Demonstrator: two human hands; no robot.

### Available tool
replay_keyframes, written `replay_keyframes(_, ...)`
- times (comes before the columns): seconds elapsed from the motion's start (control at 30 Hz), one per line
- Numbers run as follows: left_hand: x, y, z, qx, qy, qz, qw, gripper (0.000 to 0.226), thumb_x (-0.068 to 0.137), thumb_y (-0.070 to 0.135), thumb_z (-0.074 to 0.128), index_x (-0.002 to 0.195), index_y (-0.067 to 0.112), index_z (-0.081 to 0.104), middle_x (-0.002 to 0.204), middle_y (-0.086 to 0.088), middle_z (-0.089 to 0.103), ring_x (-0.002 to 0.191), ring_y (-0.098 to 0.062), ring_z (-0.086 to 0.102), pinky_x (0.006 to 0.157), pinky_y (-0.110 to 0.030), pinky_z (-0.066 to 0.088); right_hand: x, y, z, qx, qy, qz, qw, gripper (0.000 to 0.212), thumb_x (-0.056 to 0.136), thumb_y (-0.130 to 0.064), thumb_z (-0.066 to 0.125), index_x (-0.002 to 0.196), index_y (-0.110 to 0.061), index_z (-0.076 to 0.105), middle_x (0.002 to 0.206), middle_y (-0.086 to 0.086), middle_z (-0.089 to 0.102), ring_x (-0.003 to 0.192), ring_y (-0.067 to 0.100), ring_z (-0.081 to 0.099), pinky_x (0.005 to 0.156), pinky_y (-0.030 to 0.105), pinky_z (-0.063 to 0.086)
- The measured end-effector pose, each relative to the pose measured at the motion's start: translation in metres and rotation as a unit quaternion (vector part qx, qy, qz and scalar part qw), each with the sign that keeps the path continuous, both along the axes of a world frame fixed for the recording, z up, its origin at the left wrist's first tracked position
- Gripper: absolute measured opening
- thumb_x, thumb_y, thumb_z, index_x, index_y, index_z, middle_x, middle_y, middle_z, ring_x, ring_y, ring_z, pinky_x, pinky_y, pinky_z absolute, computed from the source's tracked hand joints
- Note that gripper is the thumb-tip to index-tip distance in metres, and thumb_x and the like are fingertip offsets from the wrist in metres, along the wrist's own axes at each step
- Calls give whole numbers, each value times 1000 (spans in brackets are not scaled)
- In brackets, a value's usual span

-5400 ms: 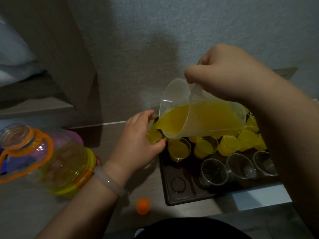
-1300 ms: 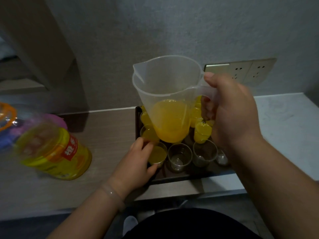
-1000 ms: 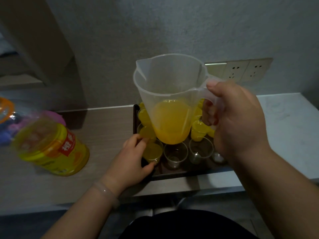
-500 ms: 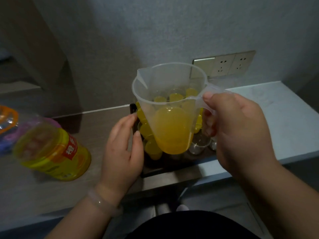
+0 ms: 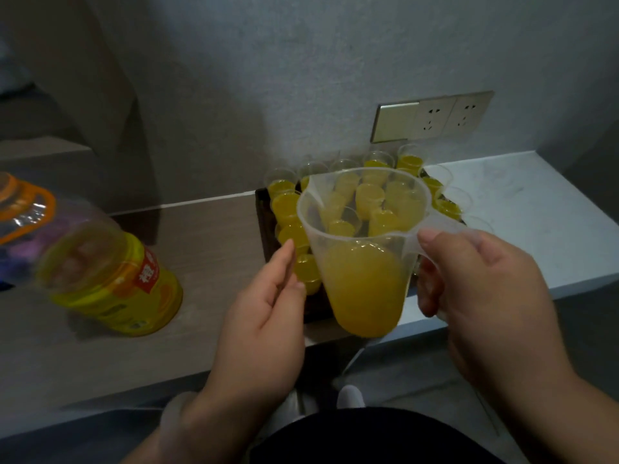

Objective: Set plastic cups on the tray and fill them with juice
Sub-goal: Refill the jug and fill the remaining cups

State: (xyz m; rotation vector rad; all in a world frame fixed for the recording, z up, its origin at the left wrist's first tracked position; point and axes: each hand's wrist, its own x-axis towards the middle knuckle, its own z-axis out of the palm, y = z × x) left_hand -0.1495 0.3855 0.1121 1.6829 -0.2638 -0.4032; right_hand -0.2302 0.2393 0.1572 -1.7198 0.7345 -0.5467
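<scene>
Clasps half-full juice jug (image 5: 361, 262) by handle in right grip (image 5: 482, 296) over tray (image 5: 264, 226) of filled cups (image 5: 284, 205); spreads left grip (image 5: 264, 316) open, now off front cup (image 5: 306, 274).

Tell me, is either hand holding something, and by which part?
The right hand grips the clear pitcher by its handle. The left hand holds nothing, fingers straight.

Left hand (image 5: 264, 316) off the front cup (image 5: 306, 273)
</scene>
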Motion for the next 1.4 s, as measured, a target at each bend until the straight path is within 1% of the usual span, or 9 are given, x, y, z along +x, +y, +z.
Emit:
replay_keyframes(0.17, -2, 6, 3, -63, 82, -25, 994, 52, 96, 0, 39, 137, 32, 45, 135, 22, 52, 119, 13, 47, 104, -19, 35, -11, 6, -4, 3, 36, -4, 999, 39, 79, -51, 55, 62, -16, 60, 48, 2, 53, 45, 10, 50, 52, 37, 42)
replay_keyframes(0.37, -3, 7, -5, -60, 104, -60, 991, 54, 96, -2, 36, 137, 31, 47, 132, 21, 55, 122, 8, 47, 110, -28, 33, -13, 8, -15, 4, 61, -11, 998, 39, 79, -49, 60, 59, -16, 59, 47, 4, 51, 44, 13, 51, 52, 39, 44)
replay_keyframes(0.47, -4, 4, -10, -61, 127, -55, 989, 52, 96, -2, 37, 135, 31, 49, 129, 20, 58, 122, 6, 49, 111, -31, 33, -13, 5, -20, -17, 70, -14, 997, 39, 84, -40, 61, 57, -13, 56, 48, 8, 52, 45, 15, 52, 51, 36, 43)
replay_keyframes(0.57, -6, 0, -12, -53, 138, -58, 987, 52, 96, -2, 36, 136, 30, 47, 132, 19, 56, 124, 5, 47, 112, -31, 32, -14, 2, -21, -23, 78, -17, 997, 41, 82, -36, 60, 55, -6, 53, 49, 13, 53, 44, 16, 51, 51, 36, 44)
replay_keyframes(0.7, -7, -6, -11, -57, 155, -44, 985, 52, 97, -1, 36, 140, 27, 41, 135, 16, 54, 123, 5, 47, 111, -28, 33, -17, -2, -21, -14, 88, -18, 996, 39, 78, -37, 60, 53, -8, 55, 46, 11, 55, 42, 16, 52, 50, 32, 43)
replay_keyframes(1.07, -11, -22, -24, -60, 212, -44, 974, 59, 96, -5, 36, 148, 21, 28, 140, 8, 50, 126, -4, 48, 113, -33, 31, -17, -17, -28, -12, 135, -5, 991, 45, 79, -44, 58, 59, -4, 59, 46, 11, 55, 39, 14, 53, 52, 33, 46)
replay_keyframes(1.17, -14, -26, -28, -76, 232, -41, 969, 59, 95, -8, 35, 148, 18, 28, 137, 6, 52, 125, -6, 49, 109, -30, 34, -16, -20, -28, -20, 139, -3, 990, 45, 81, -43, 58, 60, -3, 58, 46, 13, 56, 39, 15, 53, 55, 36, 49)
replay_keyframes(1.27, -15, -29, -29, -104, 270, -43, 956, 55, 96, -7, 34, 145, 17, 33, 126, 10, 58, 122, -8, 52, 103, -26, 39, -15, -23, -29, -28, 153, 1, 988, 47, 82, -44, 56, 63, -1, 60, 47, 13, 57, 40, 13, 54, 55, 36, 50)
replay_keyframes(1.4, -17, -34, -30, -124, 307, -36, 943, 54, 96, -6, 34, 147, 13, 30, 138, -1, 53, 124, -12, 51, 100, -27, 39, -15, -29, -30, -34, 169, 10, 985, 47, 84, -46, 54, 66, -3, 61, 48, 11, 59, 42, 13, 55, 58, 36, 51)
